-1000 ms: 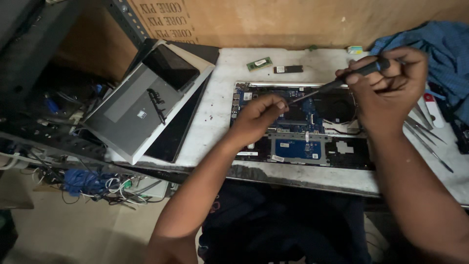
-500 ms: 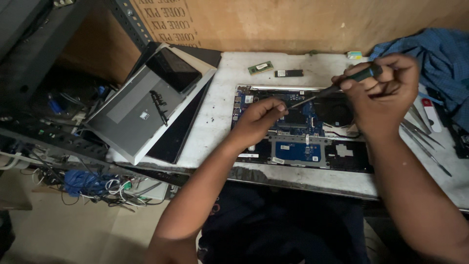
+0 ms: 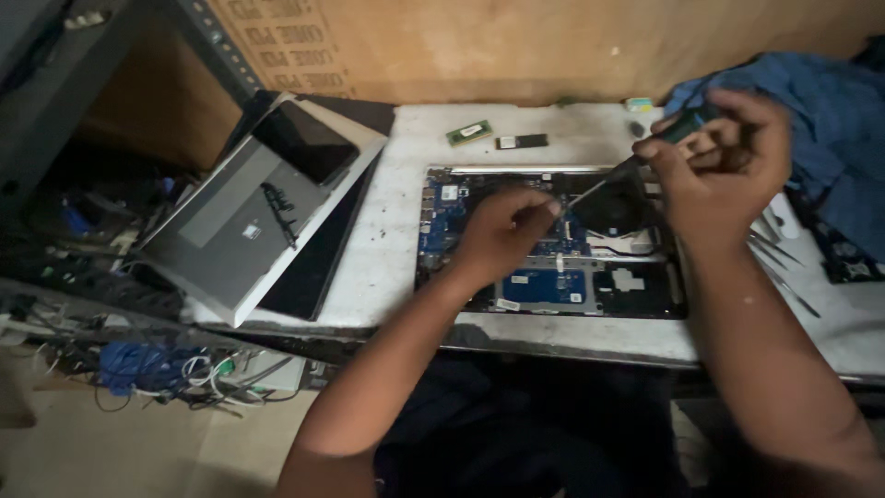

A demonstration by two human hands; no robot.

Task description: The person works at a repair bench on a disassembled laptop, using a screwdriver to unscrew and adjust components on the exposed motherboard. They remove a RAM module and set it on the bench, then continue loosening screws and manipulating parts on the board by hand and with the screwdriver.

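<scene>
An opened laptop base (image 3: 553, 277) with a blue circuit board and a black fan lies on the white worktable (image 3: 387, 249). My right hand (image 3: 724, 161) grips a screwdriver (image 3: 636, 166) by its dark handle, the shaft slanting down-left to the board. My left hand (image 3: 502, 231) rests on the board with its fingertips pinched around the screwdriver's tip.
A grey laptop lid (image 3: 230, 231) with a dark tablet (image 3: 304, 138) on it lies at the left. A green memory module (image 3: 470, 134) and a black stick (image 3: 521, 141) sit behind the base. Blue cloth (image 3: 830, 120) and thin metal tools (image 3: 774, 249) are at the right. Tangled cables (image 3: 157, 369) hang below left.
The view has shifted slightly. Both hands stay at the board, and the screwdriver keeps its slant with small movement of the right hand.
</scene>
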